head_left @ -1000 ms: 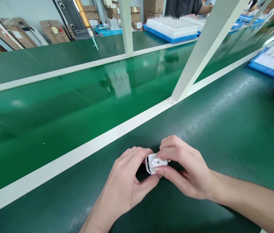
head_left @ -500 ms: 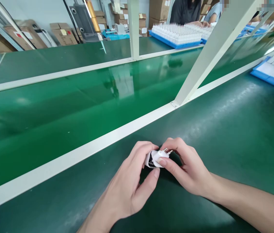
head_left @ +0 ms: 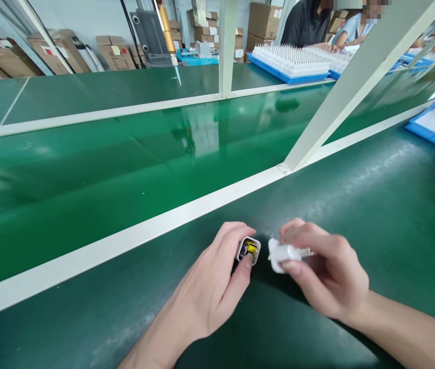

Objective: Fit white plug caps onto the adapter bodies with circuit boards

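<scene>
Housing (head_left: 258, 251) at lower centre sits gripped in the left hand (head_left: 217, 274); the right hand (head_left: 327, 264) pinches a white pronged cap (head_left: 280, 254).

There are two foreground grips (head_left: 213, 279) (head_left: 329, 269), one housing (head_left: 256, 241), one cap (head_left: 279, 254)

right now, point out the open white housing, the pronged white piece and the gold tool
White housing (head_left: 258, 250): head view, right rim
Pronged white piece (head_left: 284, 252): head view, white body
Gold tool (head_left: 167, 32): head view, gold barrel
</scene>
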